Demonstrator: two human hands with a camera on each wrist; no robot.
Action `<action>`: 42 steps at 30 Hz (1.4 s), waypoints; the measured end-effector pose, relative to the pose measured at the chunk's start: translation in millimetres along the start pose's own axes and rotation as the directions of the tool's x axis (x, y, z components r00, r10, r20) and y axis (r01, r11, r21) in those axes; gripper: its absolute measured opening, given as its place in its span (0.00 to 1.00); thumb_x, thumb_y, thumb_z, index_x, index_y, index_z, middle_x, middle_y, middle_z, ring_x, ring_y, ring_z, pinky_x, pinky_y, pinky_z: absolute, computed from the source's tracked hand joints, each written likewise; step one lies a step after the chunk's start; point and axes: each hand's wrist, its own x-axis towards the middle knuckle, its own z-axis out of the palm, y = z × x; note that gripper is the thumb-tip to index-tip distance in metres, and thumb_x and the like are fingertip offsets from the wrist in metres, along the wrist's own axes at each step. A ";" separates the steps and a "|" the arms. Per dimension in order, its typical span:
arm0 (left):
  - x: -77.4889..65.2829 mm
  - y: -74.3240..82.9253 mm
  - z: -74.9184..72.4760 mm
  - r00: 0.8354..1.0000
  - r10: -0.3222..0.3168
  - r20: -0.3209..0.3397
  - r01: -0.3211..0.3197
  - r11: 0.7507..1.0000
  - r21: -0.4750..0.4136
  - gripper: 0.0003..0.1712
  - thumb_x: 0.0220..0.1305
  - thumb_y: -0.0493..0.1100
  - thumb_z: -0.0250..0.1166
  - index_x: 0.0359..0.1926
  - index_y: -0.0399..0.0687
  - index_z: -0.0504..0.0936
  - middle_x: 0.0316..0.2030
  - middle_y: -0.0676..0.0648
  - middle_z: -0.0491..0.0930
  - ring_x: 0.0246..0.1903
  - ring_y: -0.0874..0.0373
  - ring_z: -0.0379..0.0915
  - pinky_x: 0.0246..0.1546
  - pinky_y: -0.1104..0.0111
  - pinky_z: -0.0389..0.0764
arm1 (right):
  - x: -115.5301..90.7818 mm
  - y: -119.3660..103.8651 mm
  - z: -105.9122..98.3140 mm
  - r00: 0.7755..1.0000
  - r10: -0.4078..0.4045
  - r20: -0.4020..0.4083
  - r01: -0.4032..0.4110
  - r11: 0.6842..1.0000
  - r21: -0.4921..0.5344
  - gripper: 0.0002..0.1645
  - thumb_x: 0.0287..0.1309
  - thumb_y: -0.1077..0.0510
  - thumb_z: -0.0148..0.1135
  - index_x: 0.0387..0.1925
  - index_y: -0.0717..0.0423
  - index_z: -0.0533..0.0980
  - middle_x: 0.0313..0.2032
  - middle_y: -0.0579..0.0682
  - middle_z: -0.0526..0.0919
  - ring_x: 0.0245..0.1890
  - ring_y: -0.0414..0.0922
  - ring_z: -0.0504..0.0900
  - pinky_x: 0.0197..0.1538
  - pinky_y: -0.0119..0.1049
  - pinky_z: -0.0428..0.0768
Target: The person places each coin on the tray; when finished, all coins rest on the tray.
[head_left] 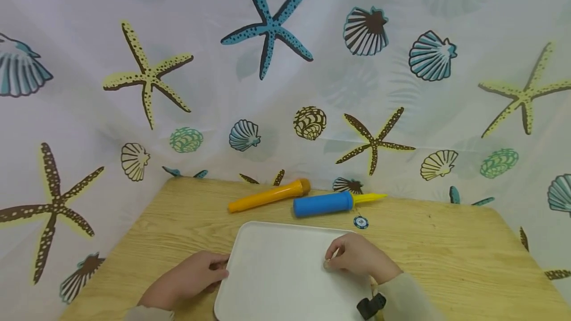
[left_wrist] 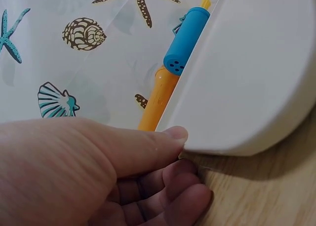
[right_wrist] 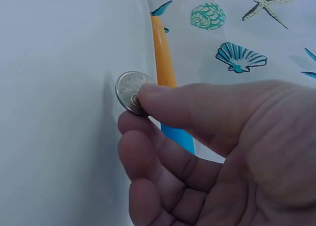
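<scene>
A white rectangular tray [head_left: 285,271] with rounded corners and a raised rim lies on the wooden table. My right hand [head_left: 357,256] is over its right part, pinching a silver coin [right_wrist: 127,90] between thumb and fingers. The coin is tilted on edge close over the tray's surface, its patterned face partly covered by the thumb. At the tray's left side, my left hand [head_left: 194,276] grips the rim, with the thumb [left_wrist: 173,136] on the edge and the other fingers curled below it.
Behind the tray lie an orange tube-shaped thing [head_left: 267,197] with a rounded end and a blue hand pump [head_left: 323,204] with a yellow nozzle. A blue-and-white poker chip [head_left: 361,222] sits near the tray's far right corner. Cloth printed with starfish and shells [head_left: 312,88] hangs around the table.
</scene>
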 end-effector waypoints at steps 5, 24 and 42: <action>-0.3 -0.6 -0.9 1.000 -0.014 -0.022 0.015 1.000 0.018 0.30 0.72 0.38 0.61 0.68 0.25 0.67 0.26 0.48 0.74 0.24 0.56 0.71 0.25 0.70 0.74 | 10.7 -8.7 7.4 0.999 -0.049 0.000 0.049 0.997 -0.061 0.05 0.56 0.61 0.73 0.27 0.50 0.84 0.22 0.42 0.80 0.23 0.41 0.75 0.30 0.35 0.74; -1.1 -0.3 -3.6 0.998 -0.027 -0.054 0.028 0.999 0.028 0.28 0.71 0.39 0.62 0.67 0.29 0.71 0.27 0.47 0.75 0.25 0.55 0.72 0.25 0.69 0.75 | 18.2 -16.7 10.8 1.000 0.008 0.001 -0.008 0.994 -0.106 0.09 0.58 0.54 0.73 0.27 0.50 0.80 0.25 0.45 0.78 0.27 0.43 0.73 0.29 0.36 0.72; 2.3 1.7 3.7 0.996 -0.025 -0.087 0.033 0.996 0.088 0.32 0.70 0.43 0.64 0.69 0.31 0.69 0.25 0.49 0.76 0.23 0.55 0.72 0.24 0.69 0.72 | -43.3 61.2 -41.8 0.982 0.122 -0.143 -0.127 0.992 -0.021 0.04 0.63 0.58 0.67 0.38 0.54 0.83 0.32 0.46 0.80 0.33 0.44 0.74 0.38 0.39 0.75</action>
